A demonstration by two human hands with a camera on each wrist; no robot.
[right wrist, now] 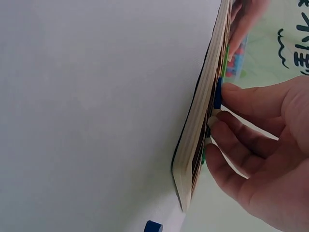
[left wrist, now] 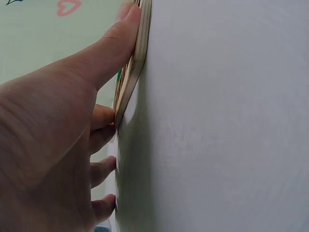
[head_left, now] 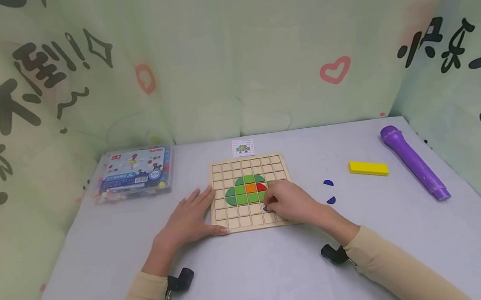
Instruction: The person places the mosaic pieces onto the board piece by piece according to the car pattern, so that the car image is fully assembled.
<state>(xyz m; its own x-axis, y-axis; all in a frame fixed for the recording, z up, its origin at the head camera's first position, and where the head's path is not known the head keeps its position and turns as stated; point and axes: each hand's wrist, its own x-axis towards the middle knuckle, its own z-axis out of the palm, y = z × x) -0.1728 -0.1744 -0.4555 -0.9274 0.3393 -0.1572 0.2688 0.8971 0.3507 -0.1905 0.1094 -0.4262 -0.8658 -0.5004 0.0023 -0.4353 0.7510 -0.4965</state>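
A wooden grid board [head_left: 233, 223] lies flat on the table, partly filled with green, orange and red pieces that form a rounded shape [head_left: 240, 190]. My left hand [head_left: 190, 217] spreads along the board's left side. Its thumb [left wrist: 113, 46] presses near the front corner, and the fingertips reach the left edge. Over the right part of the board, my right hand [head_left: 291, 201] pinches a small blue piece [right wrist: 218, 94] just below the green ones, close against the grid. Those fingers hide several cells. Two blue half-round pieces [head_left: 328, 182] lie right of the board.
Behind the board is a small pattern card [head_left: 243, 147]. A clear plastic box [head_left: 135, 174] with a printed label sits at the back left. On the right are a yellow block [head_left: 368, 168] and a purple cylinder [head_left: 415, 163]. Curtains surround the table's back and sides.
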